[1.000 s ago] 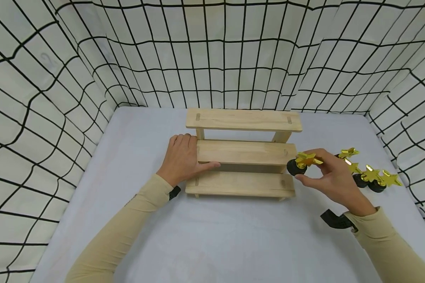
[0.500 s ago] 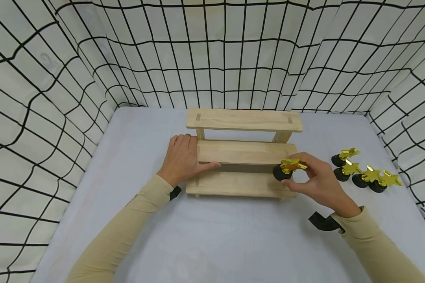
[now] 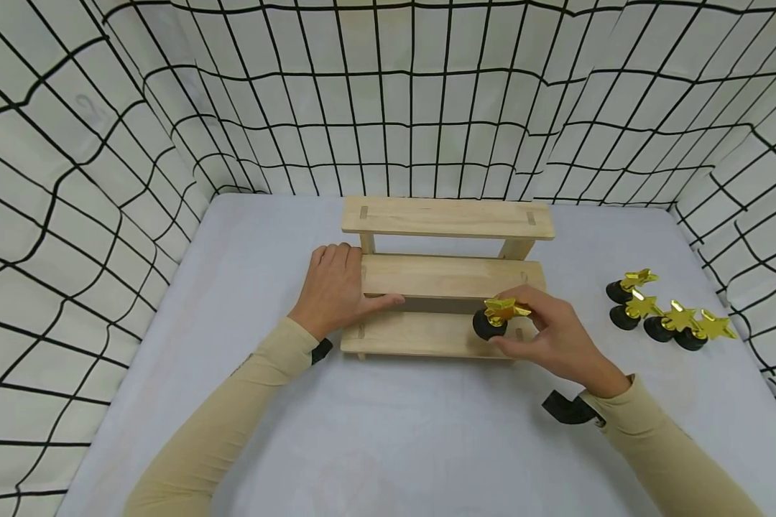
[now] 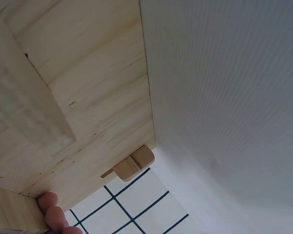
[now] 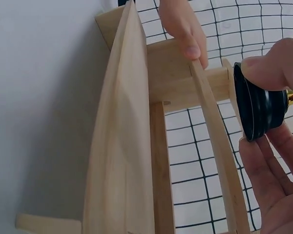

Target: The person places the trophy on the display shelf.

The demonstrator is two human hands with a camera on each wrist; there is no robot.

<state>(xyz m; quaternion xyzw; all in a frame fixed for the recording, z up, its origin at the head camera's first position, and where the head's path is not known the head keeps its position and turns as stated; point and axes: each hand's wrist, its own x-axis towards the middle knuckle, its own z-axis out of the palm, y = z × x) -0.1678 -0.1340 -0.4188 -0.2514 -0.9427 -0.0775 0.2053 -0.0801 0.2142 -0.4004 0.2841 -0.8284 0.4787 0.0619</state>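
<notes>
Grid-patterned cloth walls off my white table. At frame centre my left hand lies with relaxed, straight fingers on the left end of the wooden stepped shelf. My right hand pinches a gold star trophy over the lowest step's right end; four more trophies stand at mid-right.

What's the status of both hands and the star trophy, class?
Left hand flat on the wooden shelf, steadying it. Right hand grips the star trophy over the bottom step. Four more trophies wait to the right. Nothing in the way.
</notes>
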